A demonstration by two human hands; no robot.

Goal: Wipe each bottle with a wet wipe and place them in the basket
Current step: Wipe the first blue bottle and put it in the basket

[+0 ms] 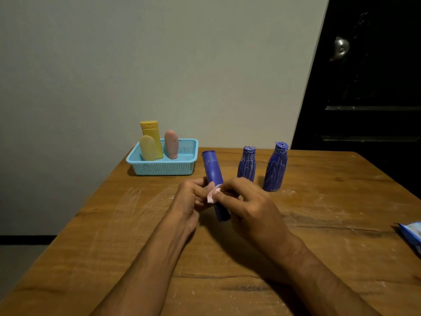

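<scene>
- Both arms reach out from the near edge over the brown counter (91,224), and they meet in the middle.
- The left hand (189,199) has its fingers curled round a blue bottle (214,176) and holds it tilted, with the top pointing away and the bottom just above the wood.
- The right hand (246,201) pinches a small pink wet wipe (213,195) against the side of that bottle.
- Two more blue bottles wait upright behind the hands, a small one (246,164) and a bigger one (276,167). Both have white scribbly marks on them, so they look like they need wiping.
- The light blue basket (164,169) sits at the far left corner. A yellow bottle (150,135), a pale yellow bottle (147,148) and a pink bottle (171,144) already stand in it.
- The held bottle could slip, because a wet wipe makes it slick and the grip is only fingers.
- The right arm is close to the small blue bottle, so a wide swing could knock it over.
- White dust on the wood could dirty a clean bottle if it is set down there.
- A blue packet (411,236) lies at the right edge, likely the wipes.
- No words can be read on any bottle or on the packet.
</scene>
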